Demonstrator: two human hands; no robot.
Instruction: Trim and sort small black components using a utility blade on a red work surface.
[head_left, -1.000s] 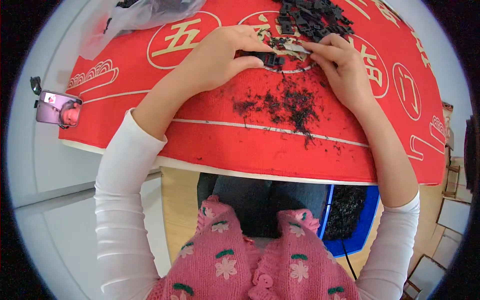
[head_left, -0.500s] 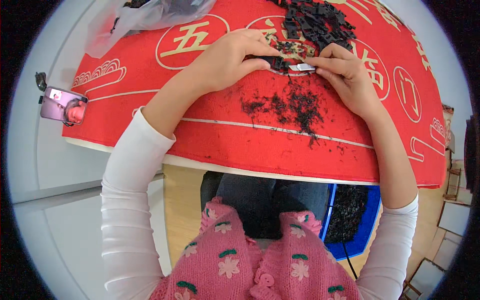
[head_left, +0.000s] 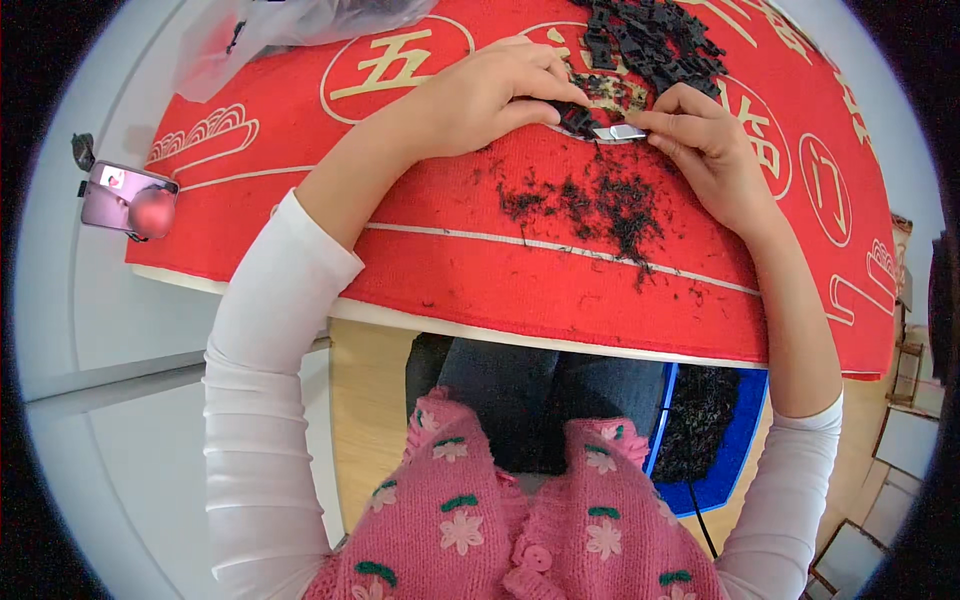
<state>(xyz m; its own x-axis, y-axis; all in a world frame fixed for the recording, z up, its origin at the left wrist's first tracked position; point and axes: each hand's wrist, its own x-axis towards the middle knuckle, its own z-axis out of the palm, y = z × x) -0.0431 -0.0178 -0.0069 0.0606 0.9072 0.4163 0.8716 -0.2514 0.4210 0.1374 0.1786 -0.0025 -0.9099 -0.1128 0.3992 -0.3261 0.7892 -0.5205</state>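
Note:
My left hand [head_left: 495, 92] pinches a small black plastic piece [head_left: 578, 120] between thumb and fingers, low over the red tablecloth [head_left: 440, 285]. My right hand [head_left: 705, 145] grips a short, flat silver blade [head_left: 624, 132] by its right end. The blade's left end meets or nearly meets the black piece; I cannot tell if it is cutting. Thin black shavings [head_left: 622, 210] lie scattered on the cloth below both hands, with more bits just beyond the fingers.
Beyond my hands is a heap of black plastic pieces [head_left: 660, 48]. A clear plastic bag [head_left: 300, 28] lies at the far left. Past the table's left edge a phone [head_left: 125, 198] sits in a holder. Below the table edge stands a blue bin [head_left: 748, 415] with black scraps.
The view has shifted slightly, so the table and hands sit a little further right. Both hands keep their holds; the blade is tilted a bit differently against the black piece.

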